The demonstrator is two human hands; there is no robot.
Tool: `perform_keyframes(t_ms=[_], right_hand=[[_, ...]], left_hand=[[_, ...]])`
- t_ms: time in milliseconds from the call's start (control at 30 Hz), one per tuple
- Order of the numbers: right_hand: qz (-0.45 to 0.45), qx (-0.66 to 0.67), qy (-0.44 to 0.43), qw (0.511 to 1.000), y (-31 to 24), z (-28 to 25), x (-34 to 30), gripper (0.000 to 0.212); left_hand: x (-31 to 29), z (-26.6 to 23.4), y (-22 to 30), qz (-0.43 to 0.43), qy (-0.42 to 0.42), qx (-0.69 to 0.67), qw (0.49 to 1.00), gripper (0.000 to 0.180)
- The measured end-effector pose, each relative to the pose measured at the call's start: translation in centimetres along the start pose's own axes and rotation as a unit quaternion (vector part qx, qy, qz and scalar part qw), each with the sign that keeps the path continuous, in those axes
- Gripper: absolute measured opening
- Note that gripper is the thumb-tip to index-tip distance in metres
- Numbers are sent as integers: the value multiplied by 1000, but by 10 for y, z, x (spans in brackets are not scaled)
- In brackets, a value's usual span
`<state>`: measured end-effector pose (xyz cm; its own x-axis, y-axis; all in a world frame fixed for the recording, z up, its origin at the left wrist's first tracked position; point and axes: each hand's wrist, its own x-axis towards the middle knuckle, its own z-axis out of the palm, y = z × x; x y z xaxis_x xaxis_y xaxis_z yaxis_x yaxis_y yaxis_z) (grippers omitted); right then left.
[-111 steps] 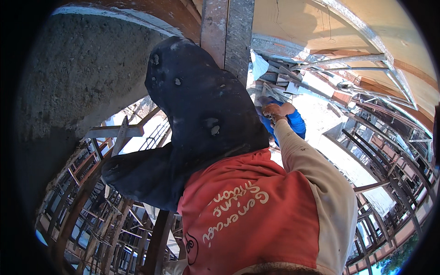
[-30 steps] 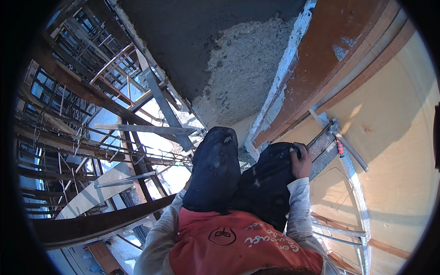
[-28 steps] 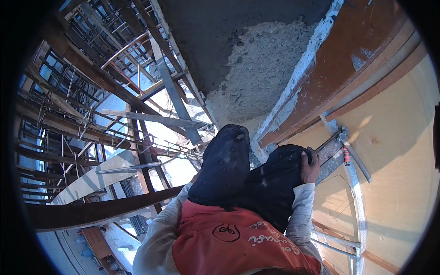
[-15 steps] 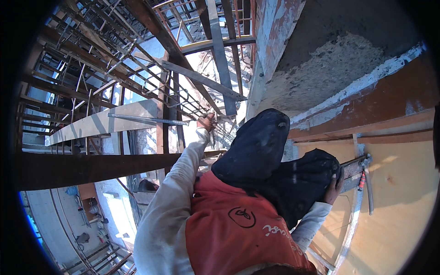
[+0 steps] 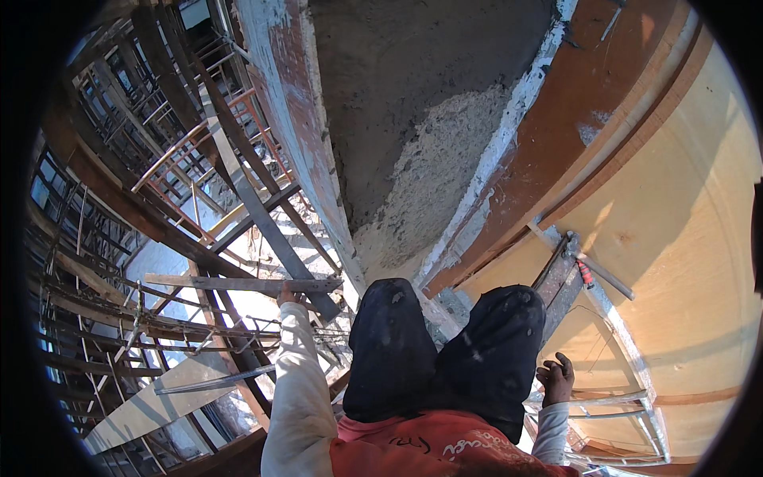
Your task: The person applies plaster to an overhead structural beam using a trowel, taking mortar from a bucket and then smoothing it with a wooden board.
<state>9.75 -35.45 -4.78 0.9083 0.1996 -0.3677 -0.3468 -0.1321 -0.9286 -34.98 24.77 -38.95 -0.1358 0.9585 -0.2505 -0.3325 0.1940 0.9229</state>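
My left hand reaches forward and meets the near edge of a narrow wooden plank, which lies across a grey board. Its fingers are mostly hidden there, so its grip does not show. Below my right knee, my right hand is raised in the air, its fingers bent and apart with nothing between them. Nearest to it are a pale crossbar and a thin wire against the yellow panel. Between my dark-trousered knees and the far edge lies grey concrete inside tall form boards.
A tool with a red grip and a grey bar sit at the upright on the right. Bent steel rods, timber beams and orange scaffold tubes crowd the left, above a drop to bright ground.
My view has turned right, bringing the concrete to the middle. My left hand has left the steel rods and is at the plank. My right hand has come off my knee.
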Motion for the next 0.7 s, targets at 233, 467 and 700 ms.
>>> perform_keyframes(t_ms=[233, 467, 700], right_hand=[[-21, 16, 96, 995, 2, 4, -19, 38], [-302, -200, -127, 923, -73, 127, -47, 22], [-310, -218, -523, 763, -39, 324, -87, 50]], left_hand=[[17, 11, 51, -146, 153, -40, 977, 39], [-87, 80, 195, -45, -60, -310, 948, 34], [-249, 192, 290, 12, -260, -463, 848, 39]])
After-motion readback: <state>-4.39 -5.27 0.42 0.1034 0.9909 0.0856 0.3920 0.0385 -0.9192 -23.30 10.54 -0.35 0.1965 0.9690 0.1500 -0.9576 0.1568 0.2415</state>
